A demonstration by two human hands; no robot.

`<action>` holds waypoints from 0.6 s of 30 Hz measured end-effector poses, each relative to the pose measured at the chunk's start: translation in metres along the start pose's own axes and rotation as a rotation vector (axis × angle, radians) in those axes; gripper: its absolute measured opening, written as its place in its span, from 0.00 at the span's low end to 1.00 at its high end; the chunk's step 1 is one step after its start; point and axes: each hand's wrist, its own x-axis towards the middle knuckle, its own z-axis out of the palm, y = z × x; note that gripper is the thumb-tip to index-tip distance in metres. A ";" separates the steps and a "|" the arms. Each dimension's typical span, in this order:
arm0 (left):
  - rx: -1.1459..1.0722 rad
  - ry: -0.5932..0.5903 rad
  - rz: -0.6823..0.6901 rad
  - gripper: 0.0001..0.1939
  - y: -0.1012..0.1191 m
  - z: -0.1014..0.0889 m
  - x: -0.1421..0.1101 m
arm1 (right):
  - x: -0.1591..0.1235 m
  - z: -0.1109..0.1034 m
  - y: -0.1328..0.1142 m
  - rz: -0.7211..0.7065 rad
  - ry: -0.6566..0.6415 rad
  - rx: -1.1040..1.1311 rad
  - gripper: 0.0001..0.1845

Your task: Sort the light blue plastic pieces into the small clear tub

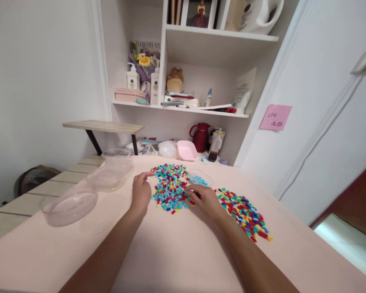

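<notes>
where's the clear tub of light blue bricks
In the head view, the clear tub sits just right of centre, beyond the right hand, beside the central brick pile.

Small bricks (173,197) lie loose in 2 heaps: the left heap (169,191), largely light blue with red and yellow; the right heap (244,211), multicoloured. Beside the left heap, a clear dish (208,178) holds light-blue bricks.

Both forearms (112,245) reach forward, bare. The left hand (141,194) extends its index finger (147,174) inward; the right hand (206,200) curls its fingers (195,188).
</notes>
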 end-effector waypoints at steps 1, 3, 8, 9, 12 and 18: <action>-0.026 -0.017 -0.064 0.21 -0.001 -0.001 -0.003 | 0.000 0.000 0.000 -0.001 0.003 -0.005 0.13; -0.071 -0.030 -0.188 0.20 -0.007 -0.005 -0.009 | 0.000 0.000 0.000 0.003 0.014 -0.023 0.13; 0.030 -0.045 -0.169 0.17 -0.022 -0.012 -0.021 | 0.002 0.000 0.002 0.012 0.038 -0.027 0.12; 0.088 -0.062 -0.113 0.16 -0.023 -0.012 -0.022 | 0.002 0.000 0.002 0.009 0.039 -0.024 0.12; 0.316 -0.138 0.088 0.15 -0.026 -0.010 -0.025 | 0.002 0.001 -0.002 -0.021 0.023 0.001 0.11; 0.660 -0.256 0.297 0.16 -0.030 -0.004 -0.032 | -0.004 0.016 -0.015 -0.195 -0.102 -0.057 0.15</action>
